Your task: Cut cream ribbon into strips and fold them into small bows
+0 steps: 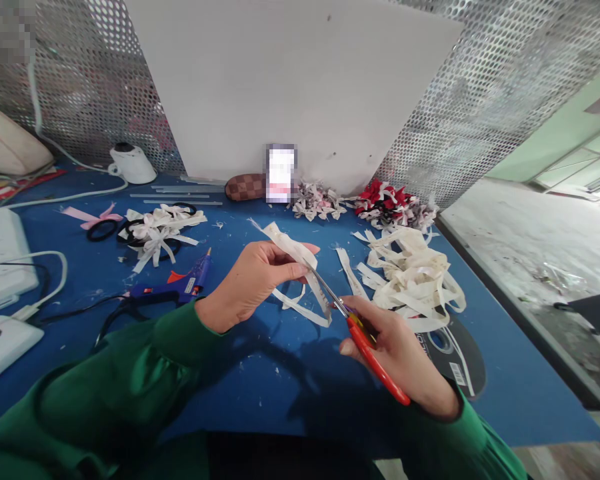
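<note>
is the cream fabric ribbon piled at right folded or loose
Loose: the cream fabric ribbon lies in tangled loops, overlapping a round black disc.

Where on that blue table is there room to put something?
Two mostly bare patches of blue table: the front, between the left sleeve and scissors; and the right front corner, beyond the black disc. Crowded: the left, with a glue gun and white devices, and the right rear, under a ribbon pile.

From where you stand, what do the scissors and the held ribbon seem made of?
Scissors: metal blades, probably steel, given their silvery shine; the smooth red handle looks like plastic. Ribbon: matte fabric, with frayed threads at one end; fibre unclear.
</note>
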`<action>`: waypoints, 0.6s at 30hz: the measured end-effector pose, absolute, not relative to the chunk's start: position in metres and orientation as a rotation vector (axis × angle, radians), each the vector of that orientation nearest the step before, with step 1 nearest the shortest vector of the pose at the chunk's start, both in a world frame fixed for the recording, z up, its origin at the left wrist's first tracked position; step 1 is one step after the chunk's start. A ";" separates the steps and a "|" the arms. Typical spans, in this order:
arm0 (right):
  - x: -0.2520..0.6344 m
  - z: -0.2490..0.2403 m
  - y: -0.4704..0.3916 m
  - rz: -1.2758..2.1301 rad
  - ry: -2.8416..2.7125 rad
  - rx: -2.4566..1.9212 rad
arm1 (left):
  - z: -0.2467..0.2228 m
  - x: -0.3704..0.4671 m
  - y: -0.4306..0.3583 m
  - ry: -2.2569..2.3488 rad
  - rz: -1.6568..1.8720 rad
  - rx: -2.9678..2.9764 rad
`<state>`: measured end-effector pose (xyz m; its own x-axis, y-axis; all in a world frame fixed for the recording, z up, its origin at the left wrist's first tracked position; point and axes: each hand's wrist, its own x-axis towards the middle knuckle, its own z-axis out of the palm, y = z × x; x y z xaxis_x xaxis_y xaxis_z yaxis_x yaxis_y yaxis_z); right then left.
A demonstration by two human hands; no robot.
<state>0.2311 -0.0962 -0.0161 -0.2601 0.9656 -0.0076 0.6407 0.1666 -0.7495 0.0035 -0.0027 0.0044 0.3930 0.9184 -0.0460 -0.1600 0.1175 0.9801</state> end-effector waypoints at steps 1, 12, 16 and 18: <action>0.231 -0.016 -0.096 0.880 -1.978 -1.516 | 0.004 0.004 -0.003 0.819 0.919 1.181; 0.230 -0.014 -0.098 0.982 -1.936 -1.514 | 0.003 0.004 -0.003 0.803 0.892 1.174; 0.230 -0.015 -0.097 0.954 -1.932 -1.509 | 0.003 0.002 -0.003 0.815 0.883 1.192; 0.229 -0.015 -0.096 0.915 -1.931 -1.505 | 0.003 0.002 -0.002 0.824 0.885 1.198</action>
<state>0.2295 -0.0964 -0.0150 -0.2455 0.9694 -0.0037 0.6166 0.1533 -0.7722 0.0017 -0.0020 0.0034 0.4295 0.9006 -0.0661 -0.1306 0.1344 0.9823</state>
